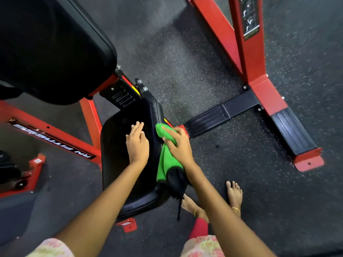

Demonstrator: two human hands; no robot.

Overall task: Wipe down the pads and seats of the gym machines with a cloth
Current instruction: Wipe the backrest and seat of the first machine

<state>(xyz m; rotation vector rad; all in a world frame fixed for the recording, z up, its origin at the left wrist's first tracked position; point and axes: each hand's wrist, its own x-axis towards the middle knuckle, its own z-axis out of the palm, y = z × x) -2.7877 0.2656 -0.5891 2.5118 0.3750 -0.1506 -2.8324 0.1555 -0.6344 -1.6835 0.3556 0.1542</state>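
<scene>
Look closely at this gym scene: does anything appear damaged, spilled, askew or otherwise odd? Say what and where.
Nothing looks damaged or spilled. The right hand grips the green cloth at the right edge of the black seat, and the left hand rests flat on it. One oddity: the person's feet are bare on the gym floor.

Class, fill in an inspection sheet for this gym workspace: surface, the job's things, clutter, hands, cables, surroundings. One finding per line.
Surface: black seat, glossy, no dirt seen.
Job's things: green cloth draped over the seat's right edge; black back pad above.
Clutter: nothing seen.
Hands: left hand flat on the seat, fingers straight; right hand grips the cloth at the seat's edge.
Cables: nothing seen.
Surroundings: red frame, black footplates, speckled rubber floor; bare feet beside the seat.
</scene>
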